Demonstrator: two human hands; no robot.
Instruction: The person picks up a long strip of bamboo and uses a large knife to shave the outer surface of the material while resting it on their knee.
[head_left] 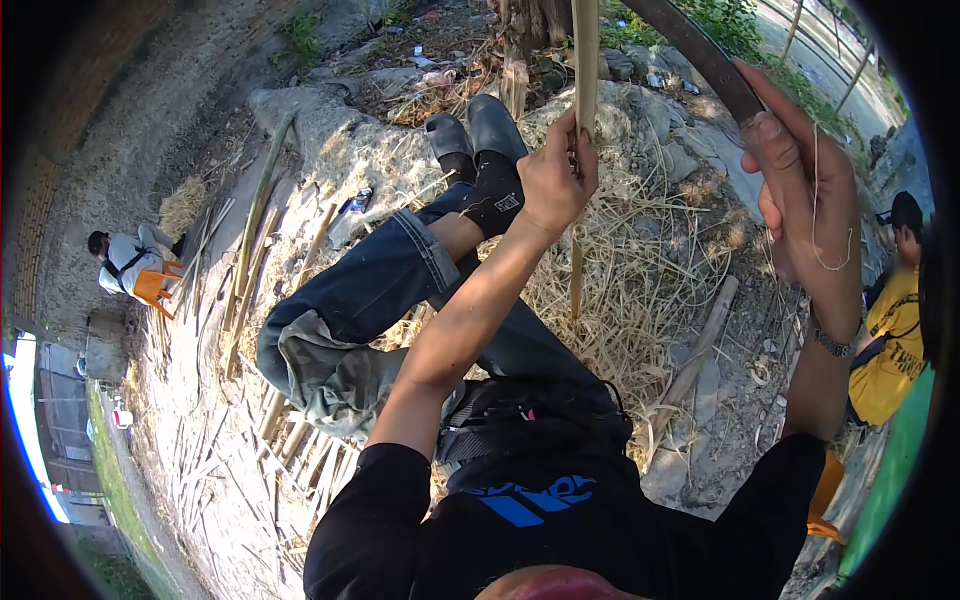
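My left hand [558, 178] is closed around a pale, flat bamboo strip [586, 65]. The strip stands nearly upright, its upper part running out of the top of the view and its thin lower end hanging below my fist. Up at the right, my right hand [800, 175] grips a dark, slightly curved knife [700, 50], and its far end is out of view. My thumb lies along the knife's near end; a handle cannot be made out. A thin pale fibre [817, 190] clings to that hand. The knife and the strip are apart where they show.
Curly bamboo shavings [640, 290] cover the ground beyond my crossed legs [350, 280]. Bamboo poles [258, 220] and many split strips [215, 470] lie at the left. One person sits on an orange chair [155, 288] far left; another in a yellow shirt [890, 340] is close at right.
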